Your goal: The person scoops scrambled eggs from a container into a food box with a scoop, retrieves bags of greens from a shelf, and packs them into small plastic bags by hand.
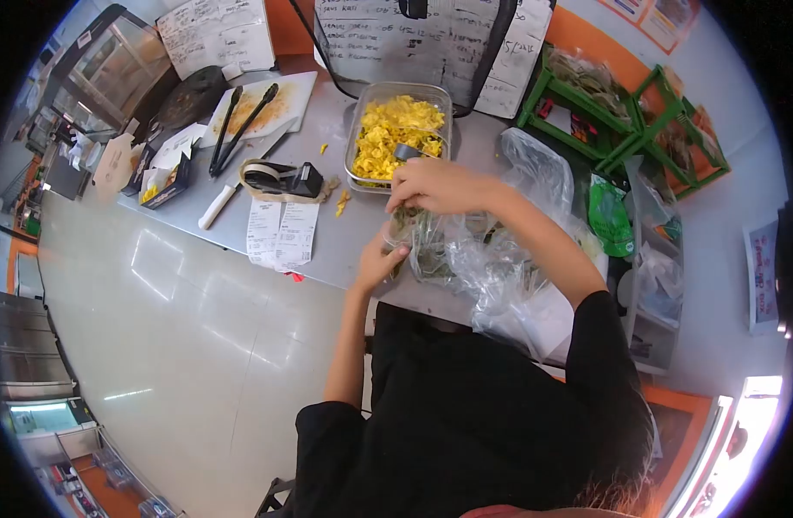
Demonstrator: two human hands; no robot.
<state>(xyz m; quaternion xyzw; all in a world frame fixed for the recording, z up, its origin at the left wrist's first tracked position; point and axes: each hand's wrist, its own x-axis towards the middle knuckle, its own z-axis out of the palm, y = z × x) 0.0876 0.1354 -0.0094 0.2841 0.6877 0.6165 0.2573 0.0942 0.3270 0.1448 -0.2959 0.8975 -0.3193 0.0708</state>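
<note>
My left hand (379, 261) is closed round the near side of a small clear plastic piece (402, 230) with greenish contents, perhaps a bag or cup. Over its top, the fingers of my right hand (437, 186) are bent and pressed together; what they grip is hidden. Just beyond my right hand stands a clear rectangular container (354, 169) of yellow shredded food that looks like scrambled egg (395, 128). A dark-handled utensil (406, 152) rests in the food. To the right of my hands, clear plastic bags (491, 259) with greenish contents spread over the table.
Left of the container are a tape dispenser (284, 181), receipts (280, 231), a white-handled knife (217, 207), black tongs (245, 125) and a stained cutting board (294, 102). Green crates (578, 142) stand at the back right, near a green packet (610, 216). Handwritten boards (405, 52) line the back.
</note>
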